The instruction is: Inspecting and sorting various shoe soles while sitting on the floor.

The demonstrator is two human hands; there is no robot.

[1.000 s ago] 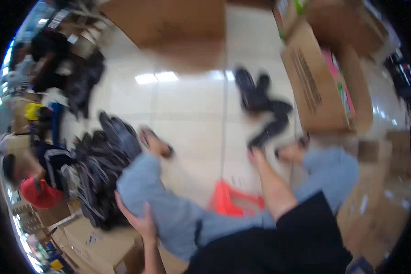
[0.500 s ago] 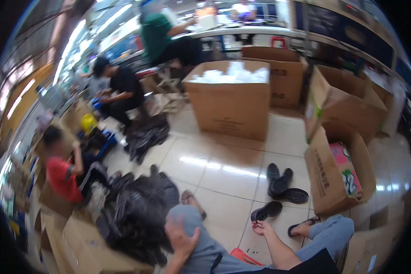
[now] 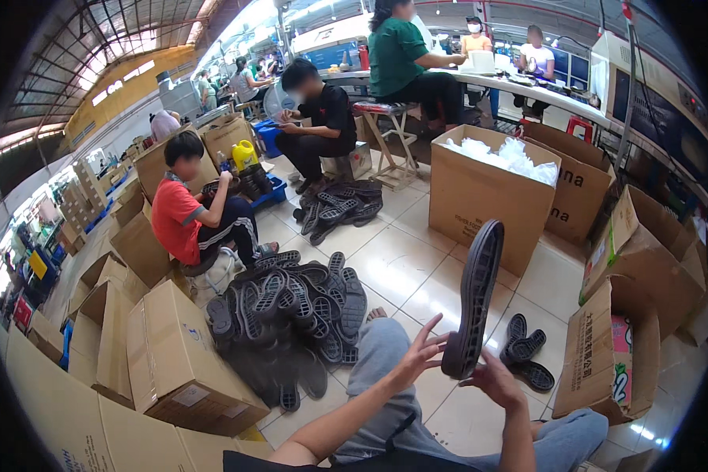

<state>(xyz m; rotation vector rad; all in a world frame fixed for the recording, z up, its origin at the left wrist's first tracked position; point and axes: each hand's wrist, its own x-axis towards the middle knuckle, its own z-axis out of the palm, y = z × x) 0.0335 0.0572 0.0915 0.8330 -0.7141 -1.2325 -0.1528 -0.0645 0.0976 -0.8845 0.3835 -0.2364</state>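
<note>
A dark shoe sole point(image 3: 480, 291) with a ribbed, gridded inner side stands nearly upright in front of me, its lower end between my hands. My right hand point(image 3: 497, 381) grips that end from the right and below. On the other side, my left hand point(image 3: 421, 355) has its fingers spread, the tips close to or touching the sole's edge; exact contact is unclear. Several similar soles point(image 3: 532, 376) lie on the tiles beyond my right hand. A large heap of dark soles point(image 3: 291, 303) lies to the left of my left knee.
Cardboard boxes point(image 3: 185, 358) stand along my left, and an open box with colourful packs point(image 3: 586, 354) is at my right. Ahead is a box of white plastic bags point(image 3: 488, 197). A person in red point(image 3: 185, 212) and another in black point(image 3: 322, 118) sit near a smaller sole pile point(image 3: 342, 208).
The sole by my right hand has come up off the floor. My left hand has left my knee and moved beside it. The view has turned left.
</note>
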